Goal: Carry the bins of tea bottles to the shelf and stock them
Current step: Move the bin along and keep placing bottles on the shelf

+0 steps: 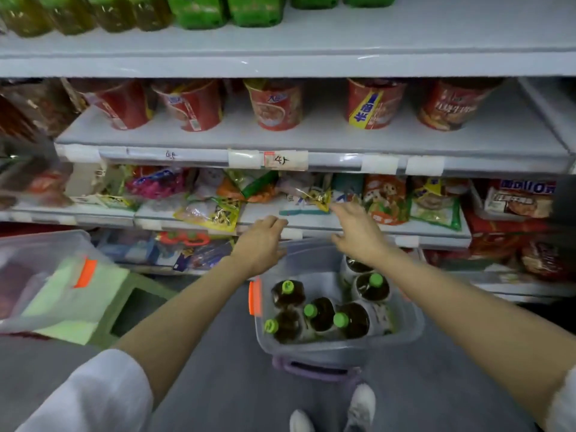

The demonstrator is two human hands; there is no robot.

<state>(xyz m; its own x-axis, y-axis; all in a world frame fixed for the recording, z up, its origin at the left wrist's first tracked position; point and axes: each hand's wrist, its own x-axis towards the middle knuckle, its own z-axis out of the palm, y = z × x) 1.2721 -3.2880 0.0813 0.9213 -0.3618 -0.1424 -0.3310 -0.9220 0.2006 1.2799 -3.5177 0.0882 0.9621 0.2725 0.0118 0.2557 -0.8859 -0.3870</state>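
Observation:
A clear plastic bin (405, 332) with an orange latch stands on a purple stool below me. Several dark tea bottles with green caps (318, 313) stand upright inside it. My left hand (260, 241) and my right hand (355, 232) both reach forward over the bin's far rim, toward the edge of the snack shelf (343, 224). Their fingers look relaxed and neither hand holds anything. More tea bottles (78, 14) and green bottle packs (224, 10) line the top shelf.
Red cup noodles (277, 104) fill the second shelf; snack packets (215, 213) crowd the third. A second clear bin (40, 275) with an orange latch sits on a green stool at the left. Grey floor and my white shoes (361, 406) lie below.

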